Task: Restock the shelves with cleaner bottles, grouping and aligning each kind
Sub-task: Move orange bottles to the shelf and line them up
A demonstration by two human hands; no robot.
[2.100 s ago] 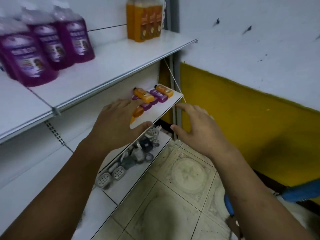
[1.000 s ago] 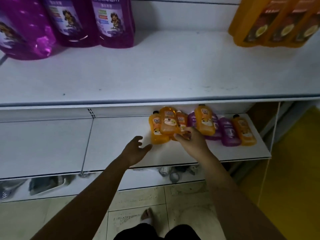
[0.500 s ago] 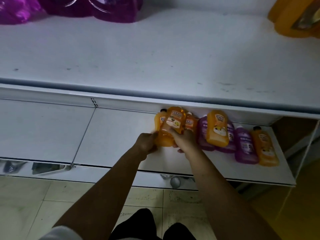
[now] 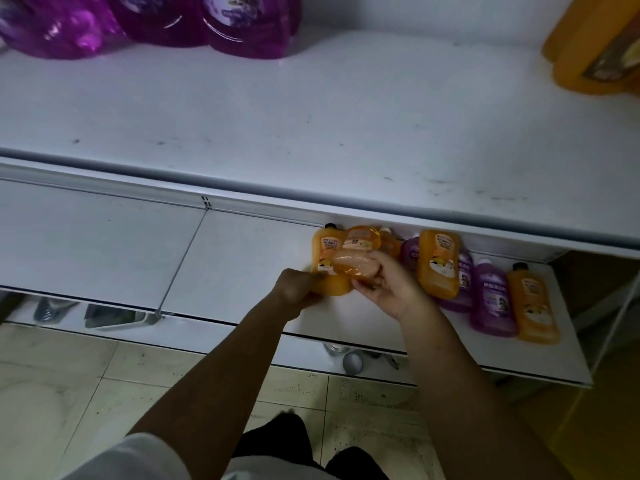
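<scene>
The right hand (image 4: pixel 384 287) is holding an orange bottle (image 4: pixel 356 259) between curled fingers and thumb, keeping it tilted just above the lower shelf (image 4: pixel 242 271). The left hand (image 4: pixel 298 289) is curling its fingers round the foot of the end bottle (image 4: pixel 325 251), also orange, which is lying leftmost in the row and touching the held one. To the right, more small bottles are lying on the same shelf: the top bottle (image 4: pixel 438 265), orange, is resting on purple bottles (image 4: pixel 491 299), and the last bottle (image 4: pixel 531 303), orange, is lying just beside them. On the upper shelf (image 4: pixel 311 116), big purple bottles (image 4: pixel 242 26) are standing at the left and big orange bottles (image 4: pixel 595 46) at the right, well apart
</scene>
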